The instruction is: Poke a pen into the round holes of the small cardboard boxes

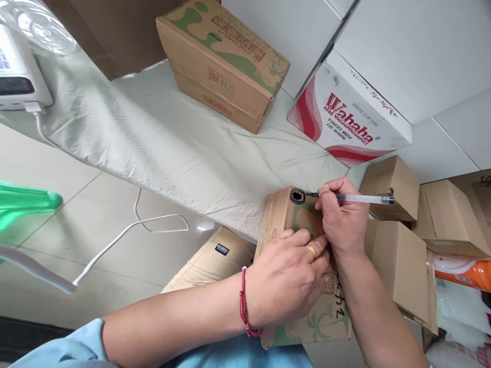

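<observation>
Holding a pen (364, 198) between thumb and fingers, the right hand (343, 214) is closed around it, and the dark tip points to the left, at the edge of a small blackened hole (297, 196). This hole lies in the corner of a printed cardboard box (276, 217), which is directly under both hands. The left hand (289, 273) is laid over the box with its fingers slightly bent, and it grips no tool. The two hands are close together; whether the left fingers really touch the right hand, I cannot tell. Near the right wrist, some black handwritten marks (339, 301) are visible on the box.

Beyond the hands, on a surface covered with pale cloth (141, 133), stands a second box (226, 61) with green pattern and the word COCONUT. Beyond the right hand is a white and red Wahaha carton (351, 110), near the wall. To the right of the right forearm are plain brown boxes (399, 266) and an orange package (464, 270). Far to the left of the left hand, a white cable (123, 223) hangs in a loop above the floor.
</observation>
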`<move>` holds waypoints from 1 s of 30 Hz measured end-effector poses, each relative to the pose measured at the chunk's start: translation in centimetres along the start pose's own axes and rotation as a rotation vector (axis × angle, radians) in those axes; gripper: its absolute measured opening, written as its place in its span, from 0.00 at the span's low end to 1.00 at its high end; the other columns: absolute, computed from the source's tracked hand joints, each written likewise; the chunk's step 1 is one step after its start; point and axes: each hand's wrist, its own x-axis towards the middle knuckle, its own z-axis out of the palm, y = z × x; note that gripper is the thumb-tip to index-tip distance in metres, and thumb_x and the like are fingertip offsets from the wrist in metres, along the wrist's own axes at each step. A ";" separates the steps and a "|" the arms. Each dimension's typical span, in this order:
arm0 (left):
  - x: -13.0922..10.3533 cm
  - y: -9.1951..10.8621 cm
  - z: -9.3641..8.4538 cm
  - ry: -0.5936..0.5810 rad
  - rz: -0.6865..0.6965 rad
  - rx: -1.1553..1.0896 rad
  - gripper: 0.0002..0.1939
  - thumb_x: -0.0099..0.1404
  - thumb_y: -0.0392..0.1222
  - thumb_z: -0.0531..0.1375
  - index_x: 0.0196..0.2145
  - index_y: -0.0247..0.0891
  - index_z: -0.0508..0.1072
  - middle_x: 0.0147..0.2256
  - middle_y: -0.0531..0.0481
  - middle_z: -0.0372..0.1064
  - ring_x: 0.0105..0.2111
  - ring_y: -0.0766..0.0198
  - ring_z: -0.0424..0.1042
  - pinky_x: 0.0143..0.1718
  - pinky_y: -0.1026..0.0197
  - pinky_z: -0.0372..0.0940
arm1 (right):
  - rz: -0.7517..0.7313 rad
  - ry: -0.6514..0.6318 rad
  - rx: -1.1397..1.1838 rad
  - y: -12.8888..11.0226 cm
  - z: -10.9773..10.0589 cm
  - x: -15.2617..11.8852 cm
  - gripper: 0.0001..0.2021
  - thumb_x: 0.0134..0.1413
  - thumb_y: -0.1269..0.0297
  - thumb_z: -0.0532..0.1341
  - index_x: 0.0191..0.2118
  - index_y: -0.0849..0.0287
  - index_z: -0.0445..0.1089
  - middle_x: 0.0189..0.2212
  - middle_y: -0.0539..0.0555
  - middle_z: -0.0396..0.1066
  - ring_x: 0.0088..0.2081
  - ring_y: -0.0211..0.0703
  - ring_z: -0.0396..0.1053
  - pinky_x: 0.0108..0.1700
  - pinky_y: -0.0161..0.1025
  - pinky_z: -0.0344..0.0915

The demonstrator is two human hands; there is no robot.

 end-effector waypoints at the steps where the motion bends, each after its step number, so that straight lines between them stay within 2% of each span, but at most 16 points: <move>1: 0.0 0.0 0.0 -0.005 -0.002 -0.002 0.11 0.77 0.46 0.60 0.45 0.38 0.78 0.52 0.50 0.80 0.40 0.56 0.67 0.39 0.49 0.58 | -0.004 -0.004 0.003 0.0 0.0 0.0 0.09 0.59 0.65 0.62 0.28 0.54 0.68 0.19 0.44 0.66 0.22 0.35 0.59 0.26 0.33 0.57; 8: 0.1 0.0 -0.1 0.016 -0.007 -0.010 0.11 0.76 0.45 0.60 0.45 0.37 0.79 0.51 0.50 0.81 0.39 0.57 0.66 0.39 0.49 0.58 | -0.024 -0.059 0.043 0.2 0.1 -0.1 0.08 0.63 0.64 0.63 0.31 0.54 0.70 0.21 0.44 0.69 0.23 0.35 0.64 0.26 0.33 0.60; 17: 0.0 0.0 0.0 0.034 -0.003 -0.010 0.11 0.76 0.45 0.60 0.45 0.37 0.80 0.51 0.49 0.81 0.39 0.57 0.67 0.38 0.49 0.58 | -0.048 -0.088 0.057 0.3 0.2 -0.1 0.07 0.65 0.65 0.63 0.33 0.54 0.70 0.23 0.44 0.70 0.24 0.34 0.63 0.27 0.33 0.60; 30: 0.0 0.0 0.1 0.039 0.000 -0.017 0.08 0.74 0.45 0.62 0.43 0.38 0.78 0.44 0.50 0.80 0.39 0.56 0.66 0.39 0.49 0.57 | -0.062 -0.261 0.060 0.9 -0.3 -0.3 0.08 0.70 0.57 0.64 0.39 0.54 0.73 0.30 0.47 0.75 0.31 0.39 0.70 0.33 0.36 0.65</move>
